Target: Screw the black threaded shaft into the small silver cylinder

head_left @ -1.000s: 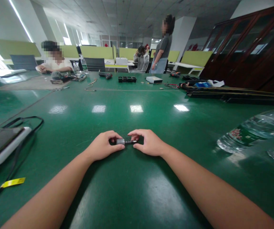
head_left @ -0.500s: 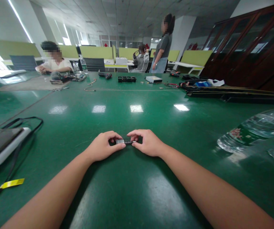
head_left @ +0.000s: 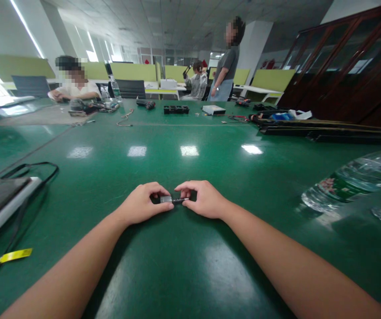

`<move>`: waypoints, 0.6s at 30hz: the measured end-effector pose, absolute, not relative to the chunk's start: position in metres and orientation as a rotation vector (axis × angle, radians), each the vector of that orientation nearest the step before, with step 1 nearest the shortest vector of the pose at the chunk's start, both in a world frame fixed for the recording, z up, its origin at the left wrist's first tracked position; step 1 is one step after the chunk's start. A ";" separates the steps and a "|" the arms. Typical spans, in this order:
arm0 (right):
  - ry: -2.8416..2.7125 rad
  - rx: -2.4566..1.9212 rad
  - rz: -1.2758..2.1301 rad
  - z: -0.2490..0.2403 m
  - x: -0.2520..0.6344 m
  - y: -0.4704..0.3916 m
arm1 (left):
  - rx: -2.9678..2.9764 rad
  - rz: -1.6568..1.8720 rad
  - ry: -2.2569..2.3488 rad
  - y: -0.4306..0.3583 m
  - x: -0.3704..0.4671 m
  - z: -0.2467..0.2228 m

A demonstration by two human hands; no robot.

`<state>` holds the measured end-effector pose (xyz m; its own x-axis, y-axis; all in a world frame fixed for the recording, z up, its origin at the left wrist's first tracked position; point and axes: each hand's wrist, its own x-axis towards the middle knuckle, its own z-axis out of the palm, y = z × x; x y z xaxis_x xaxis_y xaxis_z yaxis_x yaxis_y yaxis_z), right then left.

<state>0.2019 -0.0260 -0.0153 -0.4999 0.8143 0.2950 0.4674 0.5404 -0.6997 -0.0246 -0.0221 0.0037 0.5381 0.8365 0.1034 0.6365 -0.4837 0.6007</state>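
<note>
Between my hands, low over the green table (head_left: 164, 266), is a small slim object with a clear, greyish end (head_left: 165, 200) and a dark, ridged shaft (head_left: 177, 201). My left hand (head_left: 144, 201) pinches the clear end between thumb and fingers. At the shaft's right tip is my right hand (head_left: 205, 199), its thumb against the tip and its index finger arched above. The fingers behind the shaft are partly hidden.
A clear bottle (head_left: 346, 184) lies at the right. At the left are a phone-like device (head_left: 2, 201) and a black cable (head_left: 21, 212). Tools and parts line the far side, where a person (head_left: 77, 88) sits; another person (head_left: 225, 66) stands beyond.
The right index finger has lifted slightly from the shaft and shifted left. My left hand and the small object have moved slightly left. The standing person's head has turned.
</note>
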 end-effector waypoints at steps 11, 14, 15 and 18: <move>-2.214 -1.039 0.670 -0.013 0.200 -0.028 | 2.291 0.513 1.201 -0.020 -0.026 0.001; -2.258 -1.014 0.621 -0.012 0.198 -0.028 | 2.289 0.517 1.192 -0.020 -0.025 0.002; -2.272 -1.005 0.607 -0.012 0.197 -0.028 | 2.288 0.519 1.188 -0.020 -0.025 0.002; -2.296 -0.986 0.584 -0.012 0.196 -0.028 | 2.290 0.515 1.183 -0.020 -0.025 0.002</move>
<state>0.1956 -0.0283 -0.0117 -0.5675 0.7559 0.3264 0.5084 0.6335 -0.5833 -0.0247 -0.0204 0.0023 0.5490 0.8300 0.0983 0.6377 -0.4920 0.5927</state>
